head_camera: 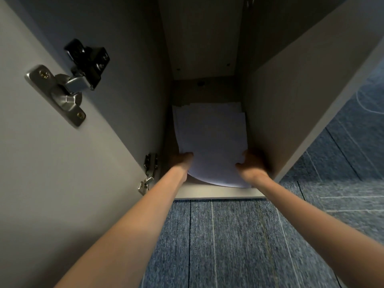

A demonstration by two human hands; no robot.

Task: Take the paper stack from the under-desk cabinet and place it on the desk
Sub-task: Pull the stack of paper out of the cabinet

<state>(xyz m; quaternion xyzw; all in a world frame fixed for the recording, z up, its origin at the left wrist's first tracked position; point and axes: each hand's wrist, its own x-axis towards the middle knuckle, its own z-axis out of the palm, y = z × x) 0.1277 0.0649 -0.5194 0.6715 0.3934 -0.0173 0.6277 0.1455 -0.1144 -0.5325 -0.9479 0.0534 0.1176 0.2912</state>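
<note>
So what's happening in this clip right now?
A person reaches into an open cabinet with both arms. The left hand and right hand hold the near edge of a paper stack on either side. The front of the stack curls over the cabinet's lip; the rest lies inside, above the blue carpet.

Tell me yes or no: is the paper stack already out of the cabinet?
No, the paper stack lies on the cabinet floor, with the left hand and right hand gripping its near corners.
</note>
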